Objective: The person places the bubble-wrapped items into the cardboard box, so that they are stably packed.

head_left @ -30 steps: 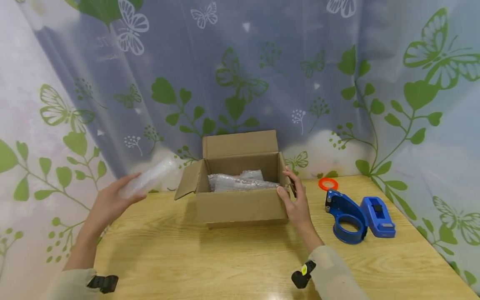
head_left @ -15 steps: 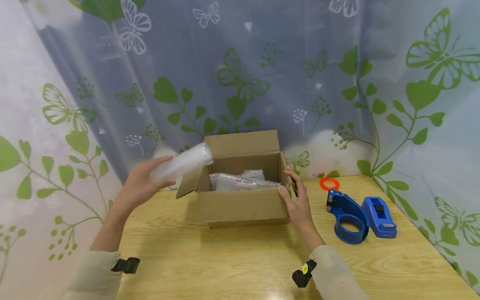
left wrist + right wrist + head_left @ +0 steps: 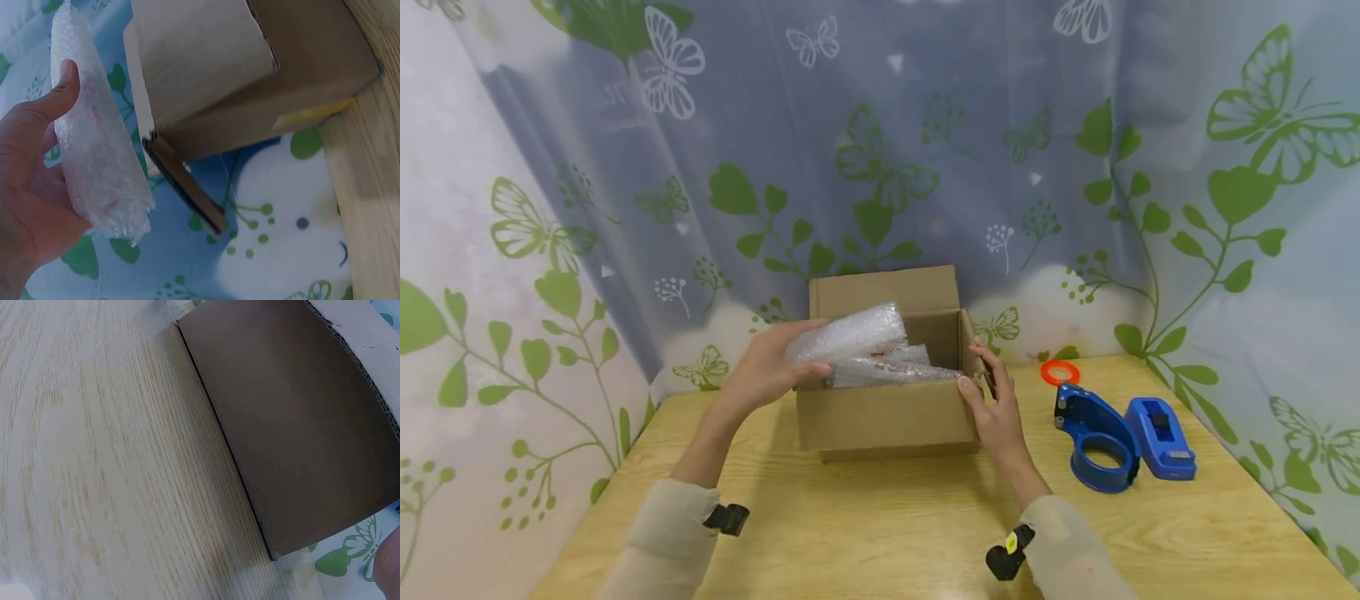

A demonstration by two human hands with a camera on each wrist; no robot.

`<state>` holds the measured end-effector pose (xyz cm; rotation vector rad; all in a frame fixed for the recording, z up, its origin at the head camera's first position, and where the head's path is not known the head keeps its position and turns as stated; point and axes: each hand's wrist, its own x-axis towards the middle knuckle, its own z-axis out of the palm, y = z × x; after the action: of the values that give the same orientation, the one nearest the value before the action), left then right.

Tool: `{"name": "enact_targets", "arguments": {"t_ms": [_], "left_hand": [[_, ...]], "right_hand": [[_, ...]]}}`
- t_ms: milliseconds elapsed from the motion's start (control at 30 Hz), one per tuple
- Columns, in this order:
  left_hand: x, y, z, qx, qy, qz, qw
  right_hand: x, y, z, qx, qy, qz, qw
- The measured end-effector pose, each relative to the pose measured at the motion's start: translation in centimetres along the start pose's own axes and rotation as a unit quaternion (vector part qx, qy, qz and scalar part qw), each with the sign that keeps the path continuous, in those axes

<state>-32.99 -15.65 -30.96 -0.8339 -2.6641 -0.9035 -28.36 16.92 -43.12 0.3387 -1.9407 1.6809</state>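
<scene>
My left hand (image 3: pixel 769 367) grips a long bubble-wrapped bundle (image 3: pixel 853 331), its thumb along one side; what lies inside the wrap cannot be made out. The bundle slants over the left part of an open cardboard box (image 3: pixel 887 419). In the left wrist view the same bundle (image 3: pixel 97 137) lies across the fingers and palm, beside the box (image 3: pixel 300 94). Inside the box rests another bubble-wrapped item (image 3: pixel 898 371). My right hand (image 3: pixel 997 408) holds the box's right side, thumb at the front corner. Only a bit of that hand shows in the right wrist view, near the box wall (image 3: pixel 294 437).
On the wooden table (image 3: pixel 880 525), right of the box, stand a blue tape gun (image 3: pixel 1101 446) and a blue tape dispenser (image 3: pixel 1161 437). An orange tape ring (image 3: pixel 1060 372) lies behind them. A patterned curtain (image 3: pixel 925 167) hangs right behind the box.
My left hand has carried the bubble-wrapped bundle rightward, from left of the box to above its opening. My right hand has stayed on the box's right side.
</scene>
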Motion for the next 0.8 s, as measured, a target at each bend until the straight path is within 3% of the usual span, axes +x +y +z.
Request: {"name": "enact_targets", "arguments": {"t_ms": [133,300,500,800], "left_hand": [[1.3,0.7,1.4,0.012,-0.011,0.012,0.9998],[2.4,0.9,3.0,0.06,-0.016,0.034,0.9975],[2.9,1.3,4.7,0.005,-0.044,0.029,0.9986],[3.7,1.3,6.5,0.014,-0.062,0.051,0.9967]], "right_hand": [[0.2,-0.1,-0.1,0.005,0.003,0.004,1.0],[0.2,-0.1,-0.2,0.01,0.004,0.011,1.0],[0.2,0.3,-0.1,0.016,0.006,0.004,1.0],[0.5,4.0,0.0,0.006,0.012,-0.012,1.0]]}}
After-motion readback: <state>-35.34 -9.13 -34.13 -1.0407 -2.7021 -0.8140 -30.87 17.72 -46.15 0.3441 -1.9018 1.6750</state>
